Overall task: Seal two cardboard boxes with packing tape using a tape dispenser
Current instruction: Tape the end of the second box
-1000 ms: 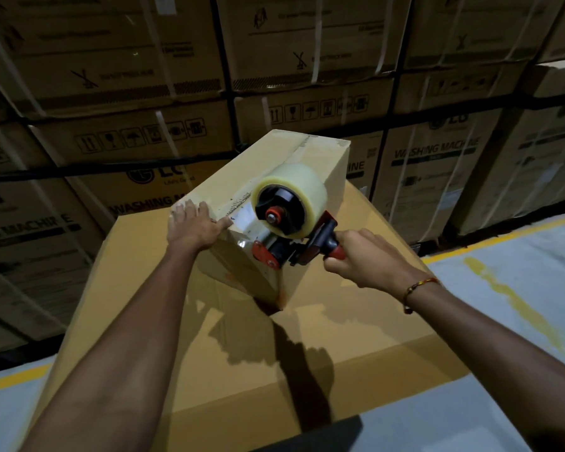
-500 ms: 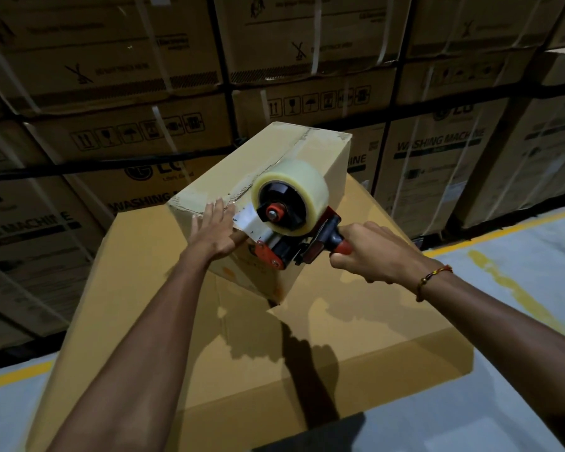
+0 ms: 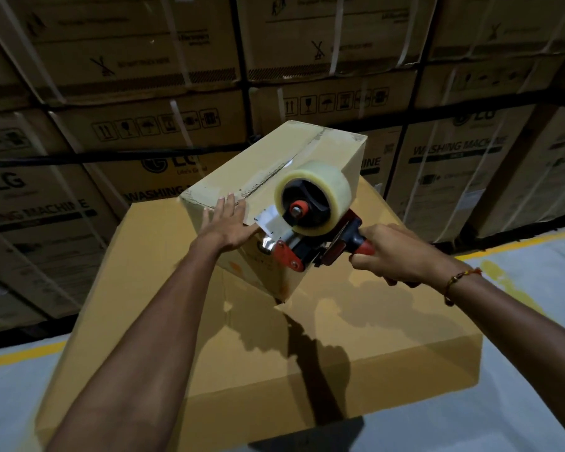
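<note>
A small cardboard box stands on a much larger flat cardboard box. Clear tape runs along the small box's top seam. My left hand lies flat with straight fingers on the near top edge of the small box. My right hand grips the red handle of a black and red tape dispenser that carries a roll of clear tape. The dispenser's front end sits at the small box's near top corner, and a short piece of tape stretches from it toward my left thumb.
Stacked strapped cartons marked "washing machine" form a wall behind the boxes. The grey floor with a yellow line lies to the right and in front of the large box.
My left hand slid along the box's near top edge toward the dispenser, its fingers now stretched flat. The dispenser stays at the near corner in my right hand.
</note>
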Tool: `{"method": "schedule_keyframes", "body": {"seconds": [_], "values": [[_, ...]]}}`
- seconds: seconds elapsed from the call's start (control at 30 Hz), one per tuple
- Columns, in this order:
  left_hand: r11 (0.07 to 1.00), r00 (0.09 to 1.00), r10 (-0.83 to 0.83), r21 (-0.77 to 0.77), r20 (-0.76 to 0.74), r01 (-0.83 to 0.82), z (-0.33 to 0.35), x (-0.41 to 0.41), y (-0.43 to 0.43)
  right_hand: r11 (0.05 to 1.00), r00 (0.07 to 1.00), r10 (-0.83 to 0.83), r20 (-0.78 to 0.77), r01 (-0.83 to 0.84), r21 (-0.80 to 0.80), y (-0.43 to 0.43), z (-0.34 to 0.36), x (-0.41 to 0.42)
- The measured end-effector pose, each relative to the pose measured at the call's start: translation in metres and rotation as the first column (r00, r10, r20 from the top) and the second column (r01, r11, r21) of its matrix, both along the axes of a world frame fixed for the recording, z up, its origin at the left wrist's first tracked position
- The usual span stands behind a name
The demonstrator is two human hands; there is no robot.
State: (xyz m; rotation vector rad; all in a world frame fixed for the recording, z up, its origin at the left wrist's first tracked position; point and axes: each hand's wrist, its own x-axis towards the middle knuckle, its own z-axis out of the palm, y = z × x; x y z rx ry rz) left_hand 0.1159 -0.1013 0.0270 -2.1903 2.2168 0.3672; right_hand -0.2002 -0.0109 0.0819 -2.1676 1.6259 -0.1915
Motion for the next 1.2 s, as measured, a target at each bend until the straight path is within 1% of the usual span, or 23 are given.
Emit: {"method": "schedule_keyframes", "body": {"seconds": [0.1,0.13,0.17,0.2,0.23,0.27,0.3,0.33,0.37,0.4,0.47,0.53,0.57,0.6,0.63,0.73,0.77,0.87,0.93,1.0,1.07,1.13,1.2], "values": [[1.000,1.000,-0.015,0.009,0.019,0.014,0.004,-0.002,-0.004,1.000,1.000,0.003,-0.015,-0.003,-0.027,-0.001,-0.004,0.005],[0.998,0.998,-0.057,-0.038,-0.004,0.057,0.005,-0.004,-0.006,1.000,1.000,0.008,-0.016,-0.008,-0.021,-0.001,-0.006,0.008],[0.987,0.990,-0.114,-0.127,-0.087,0.102,0.005,-0.007,-0.007,1.000,1.000,0.011,-0.010,-0.011,-0.012,-0.002,-0.008,0.010],[0.968,0.956,-0.161,-0.229,-0.246,0.104,0.004,-0.012,-0.006,1.000,1.000,0.010,0.005,-0.010,-0.001,-0.003,-0.009,0.012],[0.956,0.856,-0.164,-0.294,-0.490,0.015,0.003,-0.016,-0.002,1.000,1.000,0.005,0.027,-0.005,0.011,-0.005,-0.011,0.012],[0.952,0.673,-0.137,-0.284,-0.727,-0.112,0.004,-0.020,0.003,1.000,0.999,-0.002,0.048,0.001,0.022,-0.006,-0.013,0.012],[0.958,0.461,-0.103,-0.213,-0.882,-0.192,0.004,-0.024,0.008,1.000,0.998,-0.004,0.060,0.002,0.030,-0.008,-0.014,0.011],[0.970,0.271,-0.071,-0.130,-0.960,-0.206,0.008,-0.029,0.012,0.999,0.998,0.000,0.060,-0.002,0.035,-0.009,-0.014,0.010],[0.983,0.140,-0.036,-0.061,-0.990,-0.175,0.011,-0.033,0.013,0.999,0.999,0.007,0.054,-0.009,0.036,-0.011,-0.014,0.009],[0.993,0.039,0.008,0.003,-0.999,-0.122,0.015,-0.037,0.013,0.999,0.999,0.015,0.047,-0.017,0.038,-0.012,-0.014,0.009],[0.995,-0.134,0.096,0.095,-0.986,0.014,0.023,-0.044,0.011,0.999,0.999,0.025,0.040,-0.027,0.043,-0.015,-0.014,0.009],[0.984,-0.302,0.158,0.126,-0.940,0.123,0.028,-0.051,0.010,0.997,0.998,0.030,0.058,-0.034,0.068,-0.018,-0.014,0.008],[0.980,-0.360,0.173,0.124,-0.917,0.156,0.031,-0.054,0.010,0.996,0.997,0.031,0.074,-0.037,0.086,-0.019,-0.014,0.008],[0.978,-0.374,0.171,0.112,-0.912,0.174,0.036,-0.058,0.011,0.994,0.996,0.033,0.089,-0.041,0.101,-0.021,-0.012,0.009],[0.977,-0.344,0.165,0.105,-0.924,0.186,0.042,-0.062,0.009,0.992,0.994,0.031,0.105,-0.044,0.117,-0.024,-0.011,0.010],[0.974,-0.175,0.166,0.133,-0.971,0.183,0.054,-0.072,0.004,0.982,0.985,0.009,0.174,-0.042,0.186,-0.031,-0.010,0.011],[0.972,-0.147,0.171,0.143,-0.974,0.187,0.051,-0.073,0.002,0.977,0.982,0.003,0.190,-0.043,0.211,-0.033,-0.012,0.010],[0.956,-0.149,0.211,0.172,-0.966,0.236,0.035,-0.078,0.006,0.961,0.984,0.004,0.178,-0.053,0.273,-0.029,-0.020,0.002],[0.961,-0.102,0.199,0.174,-0.975,0.216,0.032,-0.081,0.004,0.965,0.979,0.002,0.205,-0.056,0.256,-0.025,-0.028,-0.002],[0.979,-0.045,0.160,0.153,-0.986,0.137,0.038,-0.083,0.000,0.966,0.956,-0.021,0.292,-0.056,0.254,-0.021,-0.034,-0.008],[0.997,0.084,0.071,0.074,-0.994,0.026,0.040,-0.080,-0.004,0.955,0.912,-0.081,0.401,-0.043,0.292,-0.018,-0.040,-0.017],[0.998,0.283,0.005,-0.011,-0.959,-0.055,0.037,-0.075,-0.002,0.943,0.866,-0.146,0.478,-0.023,0.331,-0.016,-0.047,-0.028],[0.991,0.473,0.018,-0.046,-0.881,-0.123,0.032,-0.068,0.002,0.933,0.819,-0.220,0.530,0.019,0.358,-0.016,-0.061,-0.037]]}}
